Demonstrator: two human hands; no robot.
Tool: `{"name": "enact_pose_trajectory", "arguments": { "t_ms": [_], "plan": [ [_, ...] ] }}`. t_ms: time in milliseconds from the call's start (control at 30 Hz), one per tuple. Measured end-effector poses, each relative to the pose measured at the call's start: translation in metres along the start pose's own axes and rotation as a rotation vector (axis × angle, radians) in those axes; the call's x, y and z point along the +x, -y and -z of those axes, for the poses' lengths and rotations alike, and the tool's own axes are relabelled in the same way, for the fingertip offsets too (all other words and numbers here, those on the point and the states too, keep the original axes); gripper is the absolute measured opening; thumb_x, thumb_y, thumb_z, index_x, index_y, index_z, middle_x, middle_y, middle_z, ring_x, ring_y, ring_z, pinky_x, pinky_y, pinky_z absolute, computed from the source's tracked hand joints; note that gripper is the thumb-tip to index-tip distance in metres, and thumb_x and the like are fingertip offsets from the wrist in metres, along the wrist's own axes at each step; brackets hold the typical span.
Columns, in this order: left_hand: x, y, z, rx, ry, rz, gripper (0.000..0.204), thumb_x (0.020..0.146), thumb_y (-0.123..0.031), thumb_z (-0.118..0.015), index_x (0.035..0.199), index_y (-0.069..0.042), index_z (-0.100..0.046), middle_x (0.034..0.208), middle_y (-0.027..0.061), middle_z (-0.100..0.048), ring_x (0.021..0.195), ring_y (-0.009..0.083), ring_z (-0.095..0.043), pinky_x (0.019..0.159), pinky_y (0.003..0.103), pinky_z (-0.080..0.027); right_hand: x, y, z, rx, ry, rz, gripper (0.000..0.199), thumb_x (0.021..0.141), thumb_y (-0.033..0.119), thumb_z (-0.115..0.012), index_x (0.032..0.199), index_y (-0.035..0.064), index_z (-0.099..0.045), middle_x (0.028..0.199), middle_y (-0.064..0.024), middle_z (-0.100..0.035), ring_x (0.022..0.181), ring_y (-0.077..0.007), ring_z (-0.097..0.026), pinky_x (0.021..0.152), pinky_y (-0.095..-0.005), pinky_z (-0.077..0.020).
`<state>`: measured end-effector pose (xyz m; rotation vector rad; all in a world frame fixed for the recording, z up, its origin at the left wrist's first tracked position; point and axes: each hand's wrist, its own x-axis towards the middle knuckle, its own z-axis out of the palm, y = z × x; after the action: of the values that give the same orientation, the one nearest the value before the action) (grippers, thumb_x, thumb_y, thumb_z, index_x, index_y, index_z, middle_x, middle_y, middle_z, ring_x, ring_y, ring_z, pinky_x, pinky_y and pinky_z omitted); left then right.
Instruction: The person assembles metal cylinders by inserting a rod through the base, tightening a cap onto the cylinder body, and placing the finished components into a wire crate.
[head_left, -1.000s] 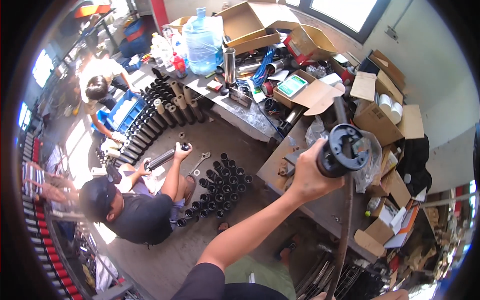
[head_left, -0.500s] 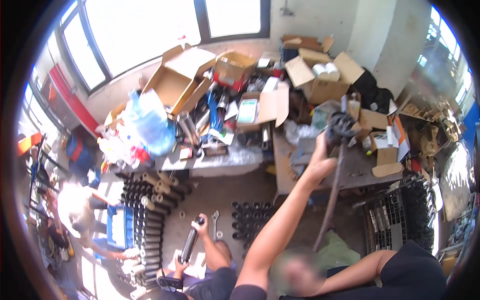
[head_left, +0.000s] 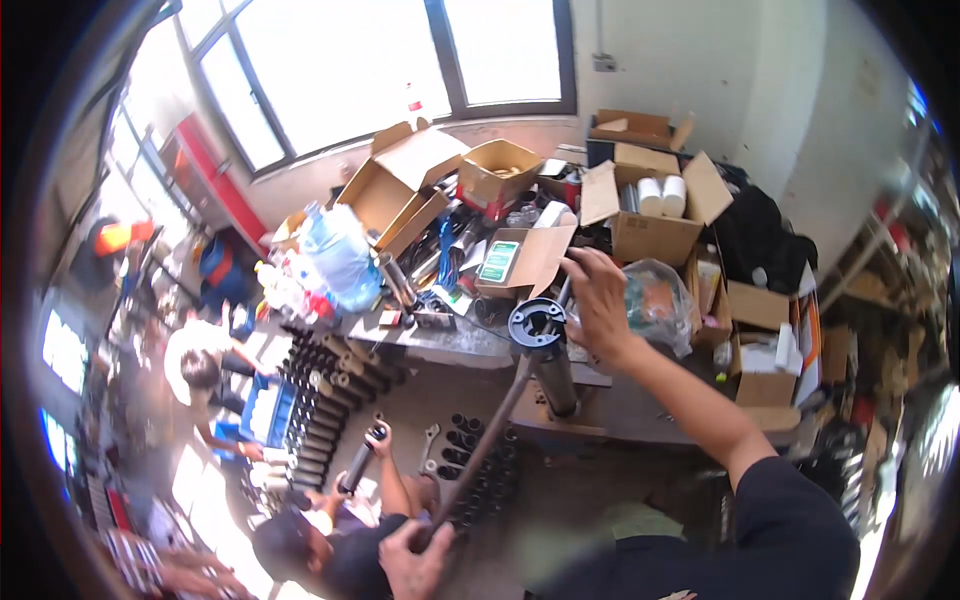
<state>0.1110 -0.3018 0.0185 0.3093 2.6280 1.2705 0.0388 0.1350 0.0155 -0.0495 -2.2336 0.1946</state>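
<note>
A black cylinder with a round flanged top (head_left: 540,345) stands upright at the front edge of a cluttered workbench (head_left: 455,345). My right hand (head_left: 600,300) reaches in from the lower right and lies against the right side of that top, fingers spread. At the bottom edge my left hand (head_left: 418,562) is closed around the low end of a long dark bar (head_left: 480,450). The bar slants up to the cylinder just under its top.
A crouching person (head_left: 340,545) below me holds a black tube (head_left: 358,468) above the floor. Rows of black cylinders (head_left: 325,390) and a cluster of short tubes (head_left: 485,455) stand on the floor beside a wrench (head_left: 430,445). Open cardboard boxes (head_left: 650,215) and a blue water bottle (head_left: 340,255) crowd the bench. A second person (head_left: 200,370) works at left.
The view swung round. The black cylinder, first held up in my right hand, now stands on the bench edge, and my fingers have spread beside its top. My left hand has come into view.
</note>
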Motion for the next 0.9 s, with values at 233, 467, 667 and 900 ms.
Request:
{"name": "enact_pose_trajectory", "arguments": {
  "t_ms": [233, 467, 667, 900],
  "plan": [
    [0.087, -0.143, -0.126, 0.676, -0.250, -0.220, 0.028, 0.085, -0.038, -0.066, 0.088, -0.010, -0.070, 0.081, 0.0177, -0.071, 0.079, 0.0396, -0.070, 0.073, 0.049, -0.056, 0.115, -0.224, -0.016, -0.310, 0.796, 0.474, 0.027, 0.078, 0.035, -0.070, 0.066, 0.0104, -0.067, 0.074, -0.0126, -0.067, 0.079, -0.0340, -0.067, 0.069, -0.0448, -0.0535],
    [0.098, -0.144, -0.131, 0.950, -0.484, -0.015, 0.027, 0.080, -0.032, -0.066, 0.083, -0.007, -0.077, 0.082, 0.0174, -0.074, 0.078, 0.0346, -0.074, 0.071, 0.046, -0.058, 0.083, -0.222, -0.039, -0.207, 0.401, 0.249, 0.026, 0.067, 0.034, -0.074, 0.084, 0.0138, -0.076, 0.087, -0.0166, -0.071, 0.088, -0.0355, -0.069, 0.077, -0.0458, -0.0564],
    [0.133, -0.079, -0.114, 1.028, -0.533, -0.278, 0.042, 0.082, -0.054, -0.064, 0.090, -0.015, -0.075, 0.085, 0.0150, -0.074, 0.079, 0.0335, -0.074, 0.070, 0.046, -0.059, 0.024, -0.134, 0.076, -0.494, 0.572, -0.149, 0.035, 0.080, 0.023, -0.065, 0.105, 0.0007, -0.072, 0.100, -0.0235, -0.072, 0.097, -0.0356, -0.071, 0.086, -0.0429, -0.0576],
    [0.289, -0.070, -0.096, 0.715, -0.628, -1.147, 0.038, 0.089, -0.050, -0.060, 0.075, -0.015, -0.063, 0.071, 0.0086, -0.067, 0.068, 0.0341, -0.068, 0.059, 0.043, -0.054, -0.113, -0.053, 0.177, -0.752, 0.296, -0.408, 0.035, 0.086, 0.040, -0.062, 0.106, 0.0137, -0.075, 0.109, -0.0207, -0.069, 0.106, -0.0375, -0.064, 0.093, -0.0473, -0.0513]
  ]
}}
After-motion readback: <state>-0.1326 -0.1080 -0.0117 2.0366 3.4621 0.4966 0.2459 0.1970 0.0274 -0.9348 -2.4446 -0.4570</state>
